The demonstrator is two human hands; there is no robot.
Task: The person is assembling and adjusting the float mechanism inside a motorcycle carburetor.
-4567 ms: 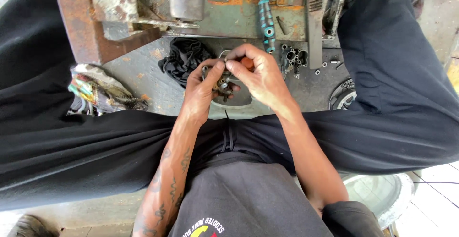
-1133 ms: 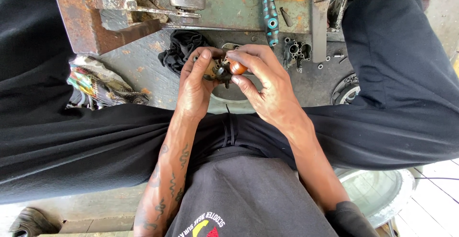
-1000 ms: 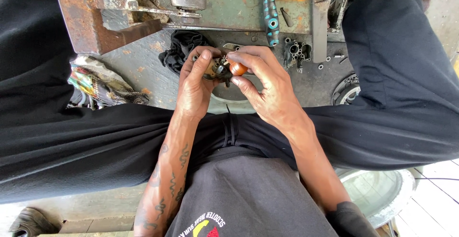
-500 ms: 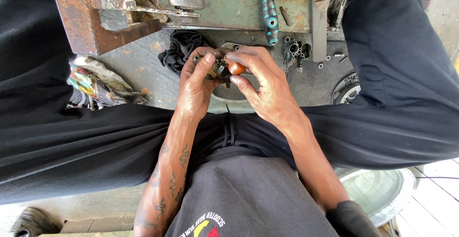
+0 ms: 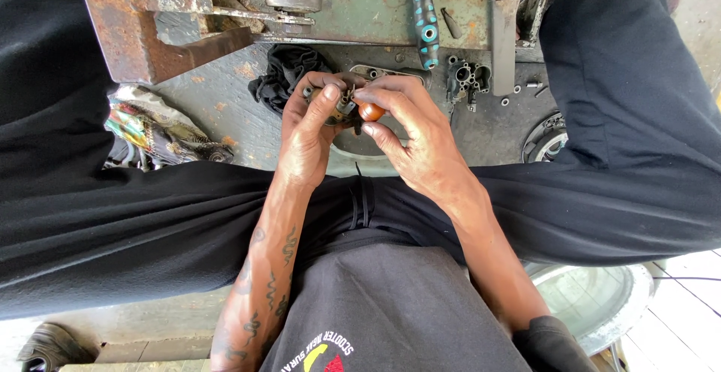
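**A:** What lies at the far left of the work floor?

**B:** A rusty steel block (image 5: 143,19) at top left, and below it a bundle of coloured rags (image 5: 154,132) against the seated person's dark trouser leg. Next along, a black cloth (image 5: 289,72) sits crumpled on the stained metal plate (image 5: 218,109).

**A:** And the hands?

**B:** They meet over the middle of the plate, just in front of the lap. The left hand (image 5: 308,135) is curled around a small metal part (image 5: 344,105), thumb pressed on top, fingers wrapped beneath it. The right hand (image 5: 417,139) closes thumb and forefinger on a small tool with an orange handle (image 5: 369,111), its tip set against the part. Both hands touch around the part; how the part is built is hidden by the fingers.

**A:** Farther right?

**B:** A screwdriver with a teal-and-black handle (image 5: 425,19) lies above the hands on the green bench edge. Beside it rests a grey casting with holes (image 5: 466,79), with loose screws (image 5: 526,87) scattered near. A round metal basin (image 5: 601,304) shows at lower right, behind the right forearm.
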